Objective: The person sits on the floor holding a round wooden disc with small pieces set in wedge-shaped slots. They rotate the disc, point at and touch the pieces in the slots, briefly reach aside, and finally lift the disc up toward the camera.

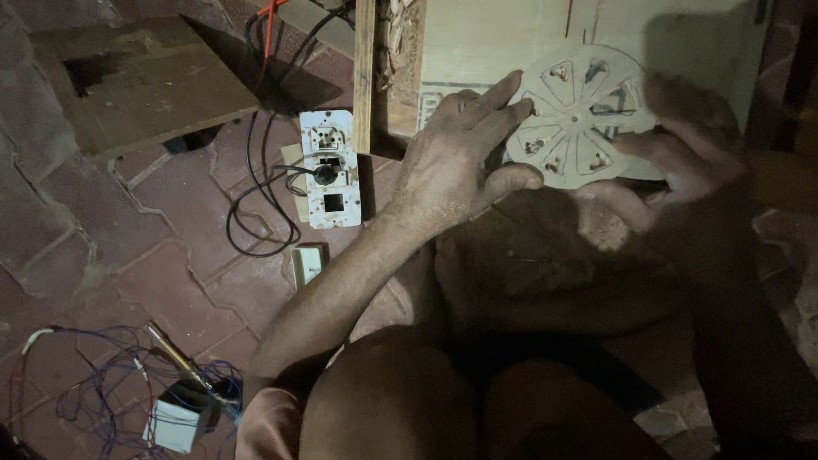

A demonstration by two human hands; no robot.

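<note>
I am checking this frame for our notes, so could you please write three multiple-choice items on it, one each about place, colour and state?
1. Where is the white socket panel?
A. left of the left hand
B. on the disc
C. under the right hand

2. What colour is the cable plugged into it?
A. yellow
B. black
C. green

3. How is the round wooden disc held?
A. lying untouched
B. by one hand only
C. between both hands

Answers: 1 A, it lies on the brick floor beside the left hand; 2 B, a dark loop; 3 C, the right hand also touches it.
</note>
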